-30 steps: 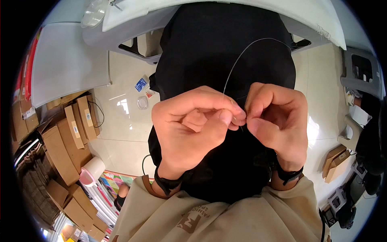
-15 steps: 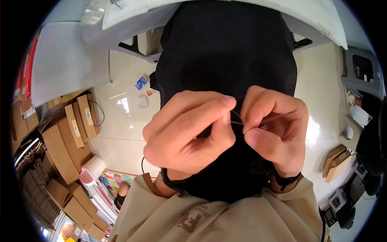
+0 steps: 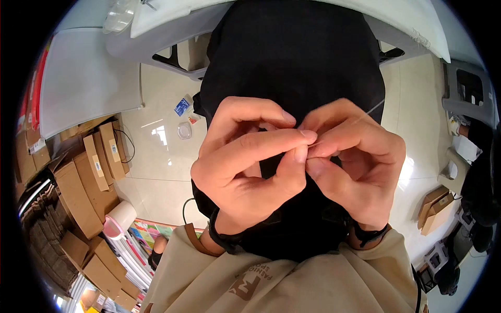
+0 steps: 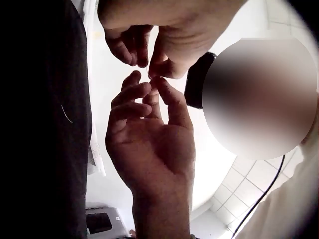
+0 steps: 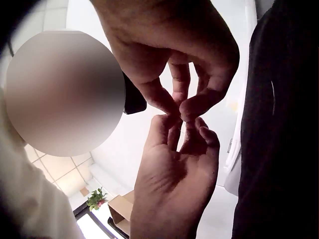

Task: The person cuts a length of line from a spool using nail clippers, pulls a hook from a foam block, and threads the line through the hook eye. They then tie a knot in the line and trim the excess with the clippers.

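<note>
In the head view we see the left hand and the right hand meeting over a black cloth, each pinching a fine thread between thumb and forefinger. The fingertips hide the pinched part from us; a length runs out by the right hand's knuckles to the cloth's right edge. Off the cloth's left edge, a blue packet and a clear dish lie on the floor. At the cloth's far edge we find a white table, a tub by its left corner. Boxes crowd the left; a stool stands right.

In the left wrist view, a bit of thread shows between the hands' tips, and a pale strand against the cloth.

In the right wrist view, we spot a plant and a carton low down; a round blur hides part of both wrist views.
</note>
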Action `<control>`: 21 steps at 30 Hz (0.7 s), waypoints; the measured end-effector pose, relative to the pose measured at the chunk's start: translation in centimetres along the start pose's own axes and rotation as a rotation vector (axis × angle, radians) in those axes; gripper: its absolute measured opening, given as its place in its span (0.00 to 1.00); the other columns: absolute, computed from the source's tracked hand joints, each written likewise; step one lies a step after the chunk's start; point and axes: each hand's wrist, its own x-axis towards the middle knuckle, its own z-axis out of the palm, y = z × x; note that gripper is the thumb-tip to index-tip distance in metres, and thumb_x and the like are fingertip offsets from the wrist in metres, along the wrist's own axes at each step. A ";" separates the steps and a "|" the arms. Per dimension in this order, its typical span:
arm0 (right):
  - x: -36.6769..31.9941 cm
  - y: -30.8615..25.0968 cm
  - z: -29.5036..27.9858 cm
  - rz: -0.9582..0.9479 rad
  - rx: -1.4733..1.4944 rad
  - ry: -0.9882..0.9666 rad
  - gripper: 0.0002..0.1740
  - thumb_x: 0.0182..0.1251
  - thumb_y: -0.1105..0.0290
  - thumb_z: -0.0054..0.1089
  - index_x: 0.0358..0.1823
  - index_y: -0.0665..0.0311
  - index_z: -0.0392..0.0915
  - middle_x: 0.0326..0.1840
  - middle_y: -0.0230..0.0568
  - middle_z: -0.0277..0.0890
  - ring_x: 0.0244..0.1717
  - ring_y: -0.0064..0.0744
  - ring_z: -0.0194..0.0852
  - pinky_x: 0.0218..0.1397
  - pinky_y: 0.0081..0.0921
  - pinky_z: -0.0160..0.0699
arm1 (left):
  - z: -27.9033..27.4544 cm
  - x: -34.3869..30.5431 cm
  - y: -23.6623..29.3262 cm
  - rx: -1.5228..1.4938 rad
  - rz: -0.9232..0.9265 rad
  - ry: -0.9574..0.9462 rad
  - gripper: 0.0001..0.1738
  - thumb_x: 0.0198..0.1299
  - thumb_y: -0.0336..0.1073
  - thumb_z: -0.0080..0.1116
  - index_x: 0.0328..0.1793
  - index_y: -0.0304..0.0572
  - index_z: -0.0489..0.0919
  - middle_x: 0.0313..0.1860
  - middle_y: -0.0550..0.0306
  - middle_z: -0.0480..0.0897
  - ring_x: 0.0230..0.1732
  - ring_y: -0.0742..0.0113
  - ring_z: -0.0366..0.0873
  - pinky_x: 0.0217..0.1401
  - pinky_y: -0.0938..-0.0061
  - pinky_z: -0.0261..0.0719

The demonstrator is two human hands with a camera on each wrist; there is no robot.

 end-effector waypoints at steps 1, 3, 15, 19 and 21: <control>0.0 0.0 0.0 0.000 0.005 0.002 0.08 0.47 0.86 0.59 0.31 0.71 0.79 0.37 0.49 0.76 0.36 0.31 0.74 0.42 0.22 0.71 | 0.0 0.0 0.0 -0.025 -0.023 -0.010 0.05 0.50 0.25 0.62 0.34 0.32 0.83 0.38 0.45 0.78 0.38 0.64 0.75 0.40 0.76 0.73; -0.1 -0.3 0.0 0.030 -0.003 0.011 0.09 0.46 0.87 0.59 0.31 0.72 0.79 0.33 0.48 0.77 0.35 0.32 0.75 0.41 0.22 0.72 | -0.1 0.1 -0.1 -0.074 -0.070 -0.034 0.06 0.51 0.27 0.62 0.34 0.31 0.83 0.39 0.44 0.78 0.38 0.63 0.75 0.41 0.75 0.73; -0.1 0.2 -0.3 -0.084 0.052 -0.116 0.04 0.48 0.85 0.57 0.25 0.75 0.80 0.28 0.57 0.79 0.24 0.35 0.79 0.30 0.20 0.78 | -0.5 0.0 -0.9 -0.793 -0.472 0.052 0.08 0.59 0.27 0.53 0.40 0.29 0.80 0.36 0.47 0.81 0.35 0.68 0.77 0.40 0.76 0.73; -0.1 0.2 -0.5 -0.132 0.030 -0.122 0.06 0.52 0.81 0.54 0.22 0.76 0.79 0.26 0.59 0.78 0.19 0.34 0.77 0.25 0.21 0.78 | -1.0 0.6 -0.1 -0.756 -0.557 0.031 0.10 0.65 0.37 0.49 0.40 0.38 0.76 0.34 0.54 0.77 0.37 0.64 0.73 0.40 0.73 0.70; -0.2 0.3 -0.5 -0.145 0.040 -0.125 0.07 0.52 0.80 0.54 0.22 0.77 0.79 0.25 0.59 0.77 0.19 0.34 0.76 0.24 0.21 0.78 | -1.1 0.8 0.2 -0.724 -0.596 0.023 0.11 0.67 0.42 0.47 0.41 0.44 0.74 0.33 0.57 0.76 0.37 0.63 0.71 0.40 0.72 0.69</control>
